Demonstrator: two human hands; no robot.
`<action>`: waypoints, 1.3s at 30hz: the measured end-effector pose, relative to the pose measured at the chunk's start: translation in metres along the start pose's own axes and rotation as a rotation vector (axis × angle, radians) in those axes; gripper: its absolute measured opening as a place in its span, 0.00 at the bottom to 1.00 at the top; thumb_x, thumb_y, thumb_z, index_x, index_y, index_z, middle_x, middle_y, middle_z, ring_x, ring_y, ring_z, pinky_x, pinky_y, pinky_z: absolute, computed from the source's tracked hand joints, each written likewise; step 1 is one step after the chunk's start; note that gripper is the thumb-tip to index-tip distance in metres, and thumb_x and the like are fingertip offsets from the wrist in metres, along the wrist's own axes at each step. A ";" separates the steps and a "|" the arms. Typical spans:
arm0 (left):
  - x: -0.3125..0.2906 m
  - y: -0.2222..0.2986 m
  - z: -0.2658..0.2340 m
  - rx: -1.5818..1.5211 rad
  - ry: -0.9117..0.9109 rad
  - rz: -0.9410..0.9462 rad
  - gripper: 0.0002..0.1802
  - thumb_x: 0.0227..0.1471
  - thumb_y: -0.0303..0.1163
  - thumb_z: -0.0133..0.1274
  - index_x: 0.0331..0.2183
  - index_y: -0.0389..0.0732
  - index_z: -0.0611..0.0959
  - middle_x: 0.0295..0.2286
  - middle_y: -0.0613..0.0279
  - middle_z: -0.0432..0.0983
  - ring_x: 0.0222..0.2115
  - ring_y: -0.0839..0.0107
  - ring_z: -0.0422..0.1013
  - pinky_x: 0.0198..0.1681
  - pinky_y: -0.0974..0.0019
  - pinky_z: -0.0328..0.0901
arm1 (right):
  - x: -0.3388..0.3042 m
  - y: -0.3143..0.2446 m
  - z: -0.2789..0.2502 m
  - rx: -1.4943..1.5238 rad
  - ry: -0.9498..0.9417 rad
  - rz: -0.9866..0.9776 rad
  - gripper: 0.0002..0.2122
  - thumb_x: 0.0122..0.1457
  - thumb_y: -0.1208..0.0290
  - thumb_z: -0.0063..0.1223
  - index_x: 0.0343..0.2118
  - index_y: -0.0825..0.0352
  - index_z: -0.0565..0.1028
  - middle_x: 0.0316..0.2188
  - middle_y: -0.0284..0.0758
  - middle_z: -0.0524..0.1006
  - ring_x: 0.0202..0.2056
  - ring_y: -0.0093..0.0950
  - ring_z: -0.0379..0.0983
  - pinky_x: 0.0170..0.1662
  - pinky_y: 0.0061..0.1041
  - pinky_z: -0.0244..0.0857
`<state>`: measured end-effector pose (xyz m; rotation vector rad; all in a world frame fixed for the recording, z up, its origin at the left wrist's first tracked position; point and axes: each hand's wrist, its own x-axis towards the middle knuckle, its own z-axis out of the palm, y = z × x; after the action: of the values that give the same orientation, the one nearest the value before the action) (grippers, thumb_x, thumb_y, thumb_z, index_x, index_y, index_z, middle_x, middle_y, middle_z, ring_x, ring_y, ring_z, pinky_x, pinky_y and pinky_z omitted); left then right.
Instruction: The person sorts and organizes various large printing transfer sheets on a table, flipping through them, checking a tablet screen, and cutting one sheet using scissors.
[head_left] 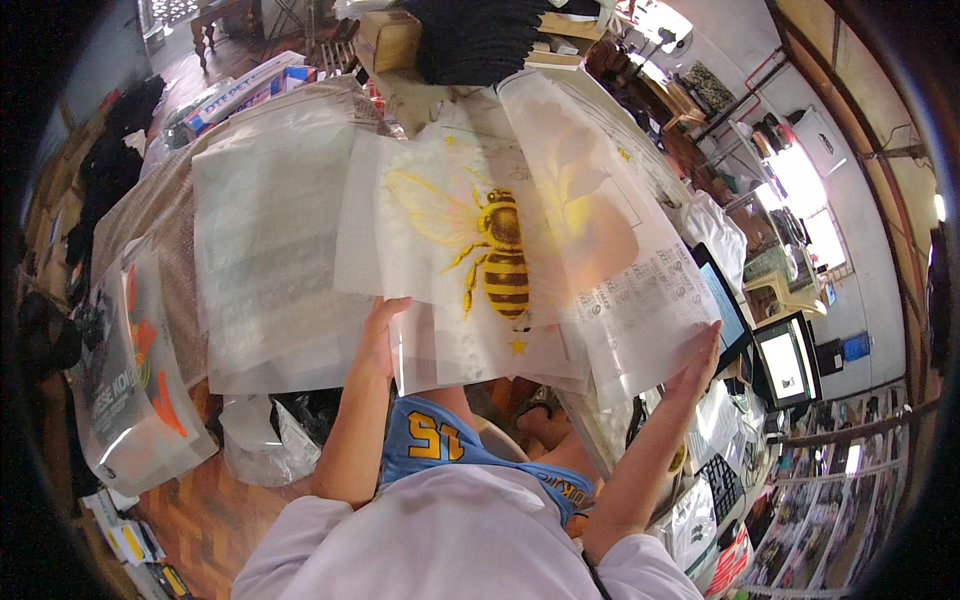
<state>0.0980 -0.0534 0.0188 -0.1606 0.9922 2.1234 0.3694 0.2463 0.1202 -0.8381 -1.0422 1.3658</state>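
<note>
A translucent film sheet printed with a large yellow-and-black bee (504,250) lies in front of me over other pale sheets. My left hand (384,328) is closed on the near left edge of these sheets, the thumb on top. At the right, my right hand (694,366) grips the near corner of a second translucent film sheet (640,310), which carries rows of small dark print. That sheet is raised and curved, and a blurred yellow-orange shape shows through it. Left of the bee, a plain whitish film sheet (265,260) hangs toward the near edge.
A clear sheet with orange and dark print (145,370) hangs at the far left. Black folded fabric (475,40) is stacked at the back. To the right stand a lit monitor (785,362), a tablet-like screen (728,305) and a keyboard (720,483). Plastic bags (268,440) sit below the table edge.
</note>
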 end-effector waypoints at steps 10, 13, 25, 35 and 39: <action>-0.002 -0.004 -0.005 -0.046 0.010 0.007 0.30 0.42 0.42 0.54 0.48 0.39 0.71 0.39 0.56 0.72 0.41 0.61 0.69 0.43 0.58 0.66 | -0.024 0.032 -0.005 0.014 -0.027 0.063 0.18 0.60 0.52 0.46 0.37 0.65 0.71 0.34 0.32 0.74 0.36 0.27 0.70 0.41 0.25 0.65; -0.001 -0.007 -0.003 -0.063 0.020 -0.008 0.29 0.42 0.45 0.54 0.44 0.38 0.74 0.37 0.56 0.75 0.37 0.60 0.72 0.41 0.58 0.67 | -0.025 0.037 -0.014 0.003 -0.052 0.012 0.16 0.60 0.54 0.47 0.30 0.64 0.72 0.27 0.31 0.73 0.30 0.26 0.70 0.35 0.23 0.65; -0.007 -0.008 0.041 0.159 -0.021 0.185 0.22 0.47 0.28 0.52 0.46 0.38 0.72 0.39 0.56 0.74 0.38 0.61 0.73 0.39 0.59 0.69 | -0.167 0.059 0.081 -0.645 -0.943 -0.265 0.20 0.55 0.70 0.55 0.50 0.67 0.67 0.55 0.44 0.66 0.56 0.34 0.62 0.57 0.33 0.55; -0.008 -0.058 0.175 1.160 -0.699 0.766 0.25 0.49 0.29 0.50 0.50 0.32 0.70 0.37 0.38 0.75 0.40 0.47 0.72 0.44 0.58 0.65 | -0.109 0.059 0.051 -0.094 -0.581 0.199 0.34 0.55 0.77 0.55 0.62 0.66 0.49 0.54 0.40 0.63 0.54 0.29 0.60 0.55 0.27 0.56; -0.023 -0.065 0.199 1.097 -0.680 0.596 0.25 0.50 0.29 0.49 0.51 0.34 0.69 0.38 0.39 0.74 0.41 0.46 0.71 0.44 0.58 0.65 | -0.096 0.050 0.037 0.007 -0.497 0.310 0.28 0.57 0.79 0.50 0.59 0.65 0.54 0.51 0.37 0.66 0.50 0.25 0.64 0.50 0.24 0.62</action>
<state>0.1979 0.0978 0.1264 1.4214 1.6953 1.5534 0.3240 0.1505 0.0770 -0.6863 -1.3201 1.9019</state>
